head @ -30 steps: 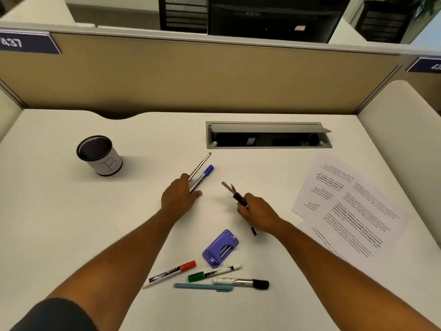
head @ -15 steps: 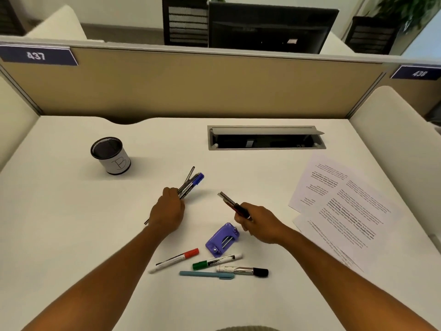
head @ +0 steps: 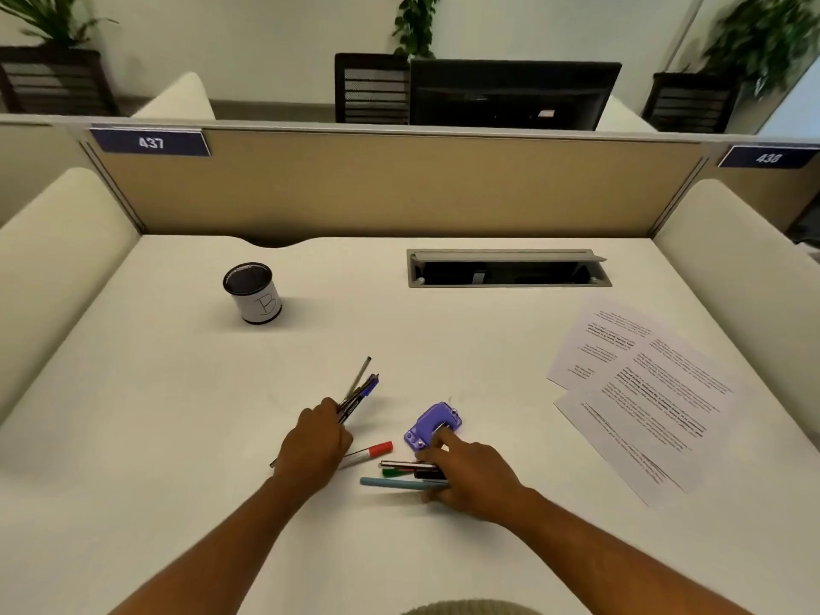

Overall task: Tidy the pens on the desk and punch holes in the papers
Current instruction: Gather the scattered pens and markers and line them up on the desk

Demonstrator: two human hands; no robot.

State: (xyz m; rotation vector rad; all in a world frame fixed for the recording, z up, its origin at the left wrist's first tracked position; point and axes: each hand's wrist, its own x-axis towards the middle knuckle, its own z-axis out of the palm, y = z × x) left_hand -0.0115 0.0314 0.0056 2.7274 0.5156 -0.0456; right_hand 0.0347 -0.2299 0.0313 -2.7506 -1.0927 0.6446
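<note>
My left hand grips a bundle of pens whose tips point up and to the right, one with a blue cap. A red-capped marker lies on the desk right beside that hand. My right hand holds a dark pen and rests over a green-capped marker and a teal pen. Just above its fingers sits the purple hole punch. Printed papers lie overlapped at the right. A black mesh pen cup marked "B" stands at the far left.
A grey cable hatch is set open into the desk at the back. A tan partition closes the far edge. Cream side panels flank both sides.
My right hand has dropped from mid-desk down onto the markers below the hole punch, with its pen still held. My left hand has shifted nearer, next to the red marker. My head has tilted up.
</note>
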